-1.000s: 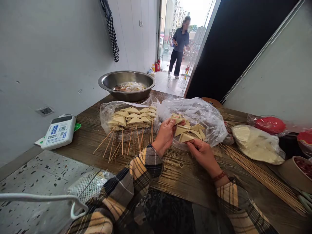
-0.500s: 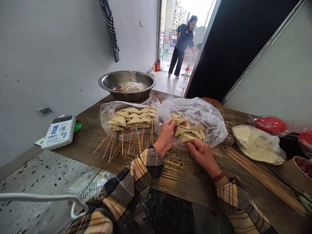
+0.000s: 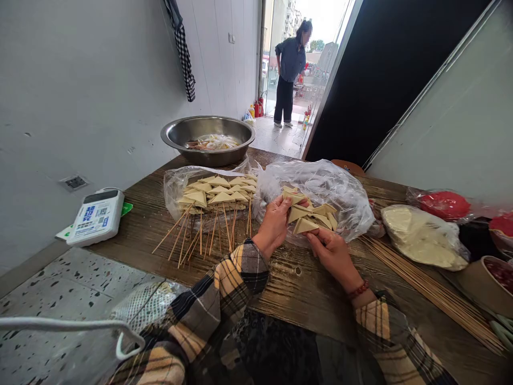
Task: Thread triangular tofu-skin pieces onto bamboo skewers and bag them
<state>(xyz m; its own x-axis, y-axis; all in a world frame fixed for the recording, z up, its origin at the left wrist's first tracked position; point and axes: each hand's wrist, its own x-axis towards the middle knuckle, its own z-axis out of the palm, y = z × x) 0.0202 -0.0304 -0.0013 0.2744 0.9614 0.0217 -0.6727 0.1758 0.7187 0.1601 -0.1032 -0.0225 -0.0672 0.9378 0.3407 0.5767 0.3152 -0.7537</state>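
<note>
My left hand [image 3: 274, 224] is closed, its thumb and fingers pinching a folded beige triangle of tofu sheet [image 3: 295, 198]. My right hand [image 3: 331, 254] pinches the near edge of another folded tofu sheet [image 3: 305, 225], low and to the right. Between and beyond the fingers lies a loose pile of the same triangles [image 3: 324, 216], on a clear plastic bag [image 3: 320, 179]. To the left, skewered tofu triangles [image 3: 220, 191] are stacked in rows on a second bag, their sticks [image 3: 201, 235] pointing toward me. Some of my left fingers are hidden behind the sheets.
A steel basin [image 3: 208, 156] with skewers stands at the back left, near a white electronic device [image 3: 98, 216]. Bare bamboo sticks [image 3: 433, 291], a bag of pale sheets [image 3: 425, 238] and a bowl [image 3: 484, 283] sit right. A person [image 3: 290, 67] stands in the doorway.
Both my hands and the sheets they hold stay in nearly the same place. The person in the doorway has shifted left and stands more upright.
</note>
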